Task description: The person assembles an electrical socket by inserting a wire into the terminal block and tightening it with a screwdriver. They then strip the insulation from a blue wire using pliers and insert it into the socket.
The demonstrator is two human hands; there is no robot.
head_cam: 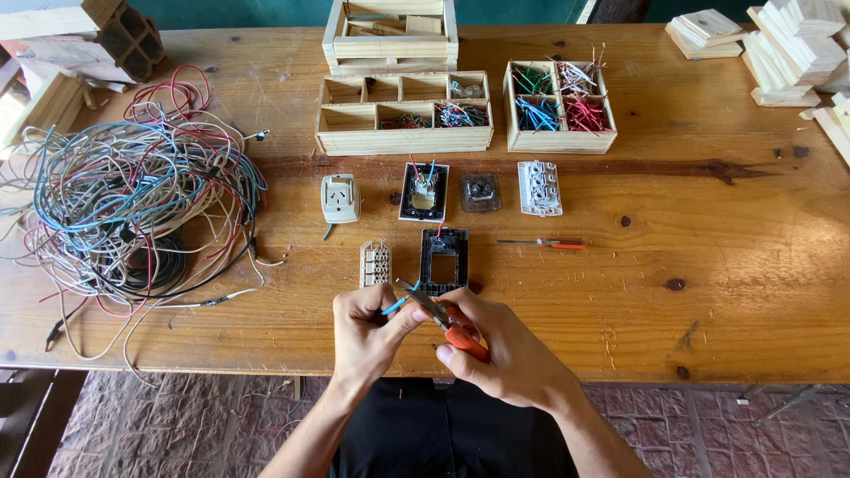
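The left hand [370,329] is pinching a short blue wire [396,306] between thumb and fingertips, closed tight round its lower end, so that the free end is pointing up and to the right, toward the other hand. The right hand [496,350] is gripping orange-handled pliers [443,317], fingers wrapped round the handles; the pliers' grey nose is reaching up and left, and its tip is meeting the wire's free end just above the left thumb. Whether the nose is actually biting on the wire is too small to tell.

So the wire's long axis is running on a slant from lower left to upper right, while the pliers are lying across it from lower right to upper left; the two are crossing at the wire's tip, midway between the hands. The left hand is the nearer one to the wire, holding it outright; the right is touching it only through the tool. Both hands are hovering over the near edge of the tabletop [708,292], not resting on it.

Just beyond the hands, a black frame [444,261] and a beige terminal block [375,264] are lying flat. Farther off are a white socket [340,198], a wired switch module [424,192] and a small screwdriver [542,242]. A wire tangle [133,204] is lying well to the left.
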